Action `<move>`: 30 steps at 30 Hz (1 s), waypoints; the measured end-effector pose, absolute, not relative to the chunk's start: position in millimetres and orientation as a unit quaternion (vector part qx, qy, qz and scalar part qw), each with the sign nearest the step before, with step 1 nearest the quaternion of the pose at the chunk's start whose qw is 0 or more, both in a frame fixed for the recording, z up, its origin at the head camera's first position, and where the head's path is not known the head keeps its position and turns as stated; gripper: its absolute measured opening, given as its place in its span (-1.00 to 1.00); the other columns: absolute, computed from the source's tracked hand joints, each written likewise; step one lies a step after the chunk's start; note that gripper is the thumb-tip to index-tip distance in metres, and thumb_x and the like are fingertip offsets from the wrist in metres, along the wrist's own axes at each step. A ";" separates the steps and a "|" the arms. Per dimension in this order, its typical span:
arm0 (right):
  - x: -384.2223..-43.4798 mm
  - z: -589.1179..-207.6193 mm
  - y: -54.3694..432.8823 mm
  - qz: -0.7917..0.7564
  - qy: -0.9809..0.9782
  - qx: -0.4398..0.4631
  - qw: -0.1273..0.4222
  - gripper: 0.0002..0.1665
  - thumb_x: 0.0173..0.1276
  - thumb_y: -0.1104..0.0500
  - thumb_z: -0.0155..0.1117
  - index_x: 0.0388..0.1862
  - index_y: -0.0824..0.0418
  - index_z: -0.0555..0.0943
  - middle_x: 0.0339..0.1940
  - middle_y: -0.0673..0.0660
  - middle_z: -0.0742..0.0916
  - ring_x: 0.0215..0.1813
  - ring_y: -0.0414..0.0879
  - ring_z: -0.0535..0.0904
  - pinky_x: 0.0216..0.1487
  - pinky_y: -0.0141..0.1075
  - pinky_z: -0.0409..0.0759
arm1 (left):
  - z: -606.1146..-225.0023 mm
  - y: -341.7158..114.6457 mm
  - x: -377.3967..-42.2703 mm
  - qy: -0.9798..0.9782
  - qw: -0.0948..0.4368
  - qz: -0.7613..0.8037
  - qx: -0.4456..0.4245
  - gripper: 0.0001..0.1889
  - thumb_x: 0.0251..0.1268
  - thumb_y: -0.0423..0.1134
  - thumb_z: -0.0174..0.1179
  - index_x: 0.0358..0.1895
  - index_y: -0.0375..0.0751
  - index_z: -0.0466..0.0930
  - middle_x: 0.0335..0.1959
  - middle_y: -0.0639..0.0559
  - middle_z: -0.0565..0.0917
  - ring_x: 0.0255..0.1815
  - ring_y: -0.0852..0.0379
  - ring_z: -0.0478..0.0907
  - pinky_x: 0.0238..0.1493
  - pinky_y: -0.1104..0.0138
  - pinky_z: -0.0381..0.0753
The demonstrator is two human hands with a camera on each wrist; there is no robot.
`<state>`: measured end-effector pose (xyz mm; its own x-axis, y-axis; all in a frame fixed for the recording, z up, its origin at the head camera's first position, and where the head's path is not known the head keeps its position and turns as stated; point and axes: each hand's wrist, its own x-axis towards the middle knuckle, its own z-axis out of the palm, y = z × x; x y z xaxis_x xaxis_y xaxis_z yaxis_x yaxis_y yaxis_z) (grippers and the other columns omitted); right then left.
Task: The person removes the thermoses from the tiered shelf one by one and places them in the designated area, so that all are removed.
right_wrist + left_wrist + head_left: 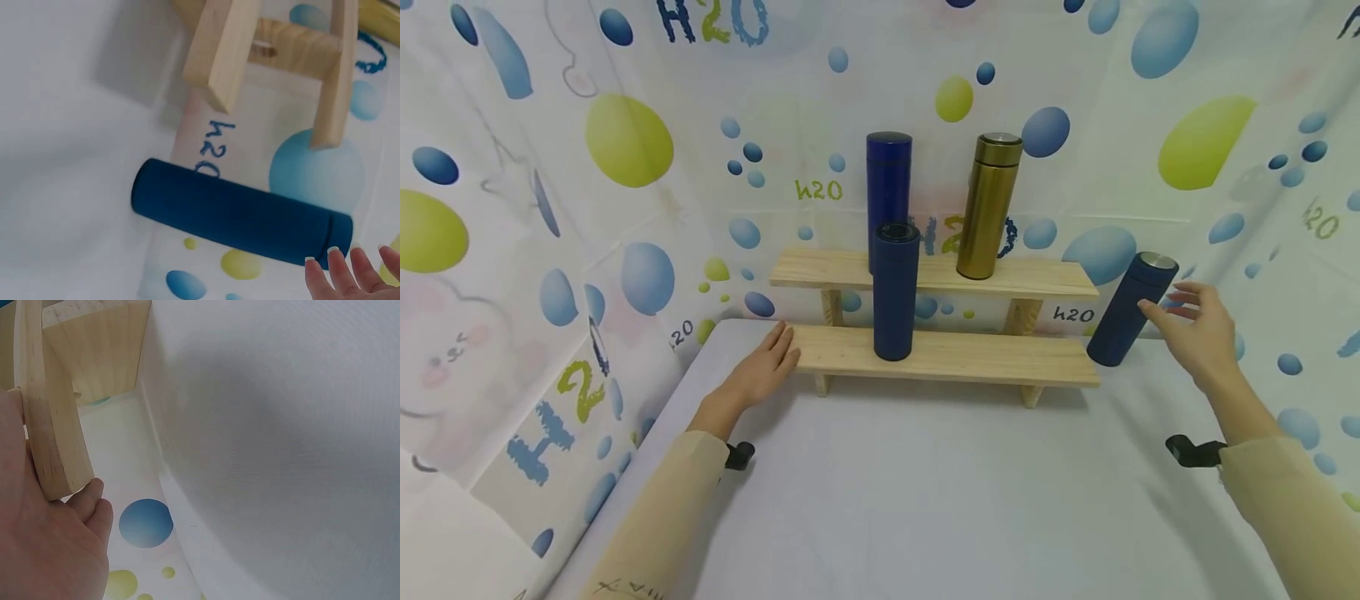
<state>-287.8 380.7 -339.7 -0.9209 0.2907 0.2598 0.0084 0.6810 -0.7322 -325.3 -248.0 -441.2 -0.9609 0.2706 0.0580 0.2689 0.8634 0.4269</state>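
Two sleeves: beige, over white bench.
Left grip: unclenched, fingers extended against left end of lower shelf.
Right grip: unclenched, fingers loose at upper part of silver-topped bottle; contact unclear.
Silver-topped bottle: blue, just beside shelf's right end.
Lower shelf: dark-topped bottle, upright.
Upper shelf: brighter blue bottle, gold bottle.

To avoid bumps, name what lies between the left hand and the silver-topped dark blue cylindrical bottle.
Head view: the lower pale wooden shelf, bearing an upright dark-topped navy cylindrical bottle.
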 end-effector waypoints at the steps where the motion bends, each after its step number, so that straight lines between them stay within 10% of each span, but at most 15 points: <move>1: -285.3 -338.4 377.0 0.388 -0.900 -0.077 0.183 0.06 0.50 -0.33 0.12 0.65 0.30 0.03 0.56 0.44 0.31 0.51 0.42 0.27 0.31 0.37 0.40 | -441.0 -248.1 -325.3 0.965 0.001 0.220 0.140 -0.25 0.70 0.15 -0.40 0.65 -0.34 -0.17 0.69 -0.30 -0.19 0.67 -0.29 -0.16 0.58 -0.15 0.01; 30: -272.8 -355.9 256.6 0.415 -0.874 0.179 0.177 -0.29 0.46 0.10 0.39 0.45 0.33 0.35 0.33 0.33 0.55 0.35 0.27 0.48 0.33 0.22 0.46 | -443.7 -249.0 -323.8 0.965 -0.010 0.217 0.145 -0.25 0.70 0.15 -0.41 0.65 -0.35 -0.14 0.68 -0.31 -0.16 0.66 -0.31 -0.12 0.58 -0.14 0.02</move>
<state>-272.8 256.6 -355.9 -0.8729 -0.1663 0.4586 -0.4606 0.5904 -0.6627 -323.8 -249.0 -443.7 -0.9577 0.2758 0.0817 0.2842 0.8633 0.4171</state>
